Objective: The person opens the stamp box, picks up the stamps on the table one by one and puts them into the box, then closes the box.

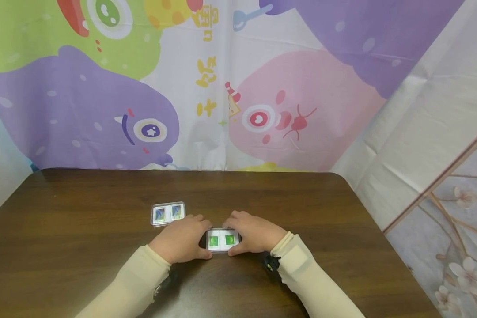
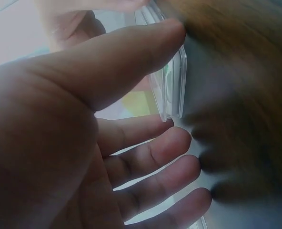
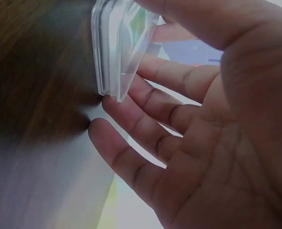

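A small clear plastic case [image 1: 221, 243] with two green stamp-like pictures on white sits on the table in front of me. My left hand [image 1: 183, 240] holds its left end between thumb and index finger; the other fingers spread toward the tabletop. At the right end, my right hand [image 1: 259, 233] grips the case the same way, thumb at the near edge and fingers at the far edge. The wrist views show the case's clear layered edge [image 2: 176, 90] close up. Behind my left hand lies a second clear case [image 1: 168, 213] with two blue-and-green pictures.
The brown wooden table [image 1: 83, 265] has rounded far corners. A cartoon-printed cloth [image 1: 206, 145] hangs right behind its far edge. On the right, a flower-patterned panel [image 1: 457, 229] stands along the table's side.
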A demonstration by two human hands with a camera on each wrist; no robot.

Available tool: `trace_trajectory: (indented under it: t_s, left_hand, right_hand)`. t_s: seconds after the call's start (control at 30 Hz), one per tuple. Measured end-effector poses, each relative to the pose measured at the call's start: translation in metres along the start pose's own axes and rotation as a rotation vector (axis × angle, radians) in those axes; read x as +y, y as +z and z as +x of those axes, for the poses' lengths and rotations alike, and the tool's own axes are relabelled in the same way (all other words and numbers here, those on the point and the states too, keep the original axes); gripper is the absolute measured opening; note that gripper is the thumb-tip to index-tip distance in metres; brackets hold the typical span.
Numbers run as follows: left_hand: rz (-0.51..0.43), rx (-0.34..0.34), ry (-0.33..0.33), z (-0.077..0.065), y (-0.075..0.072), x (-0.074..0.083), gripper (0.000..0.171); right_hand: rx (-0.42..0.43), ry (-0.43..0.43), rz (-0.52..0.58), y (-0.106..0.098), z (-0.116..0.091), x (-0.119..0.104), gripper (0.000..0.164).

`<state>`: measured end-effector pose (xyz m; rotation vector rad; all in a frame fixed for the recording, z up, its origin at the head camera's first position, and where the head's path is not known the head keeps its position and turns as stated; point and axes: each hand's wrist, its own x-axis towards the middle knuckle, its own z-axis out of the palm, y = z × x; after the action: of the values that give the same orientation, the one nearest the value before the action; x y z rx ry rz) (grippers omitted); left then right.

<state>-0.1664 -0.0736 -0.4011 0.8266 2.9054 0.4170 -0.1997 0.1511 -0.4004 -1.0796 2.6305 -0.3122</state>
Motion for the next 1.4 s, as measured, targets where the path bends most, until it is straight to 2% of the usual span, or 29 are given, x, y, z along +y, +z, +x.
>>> trace_trajectory:
  t_s: [0.27, 0.53, 0.87, 1.1, 1.4]
  left_hand:
    - [-0.012, -0.007, -0.016, 0.0, 0.001, -0.001, 0.068]
    - [-0.023, -0.026, -0.035, -0.001, 0.0, 0.0, 0.079]
    - [0.004, 0.023, -0.009, -0.003, -0.01, -0.007, 0.065]
    - [-0.002, -0.031, -0.043, -0.003, -0.011, -0.008, 0.067]
    - [-0.004, -0.043, -0.024, -0.006, -0.01, -0.006, 0.048]
  right_hand:
    - [-0.002, 0.016, -0.029, -0.001, 0.0, 0.0, 0.054]
    - [0.042, 0.087, -0.035, -0.004, -0.004, 0.011, 0.052]
    - [0.091, 0.126, -0.023, -0.005, -0.006, 0.027, 0.059]
    - [0.087, 0.125, -0.013, -0.006, -0.005, 0.031, 0.063]
    - [0.092, 0.132, -0.008, -0.004, -0.004, 0.033, 0.058]
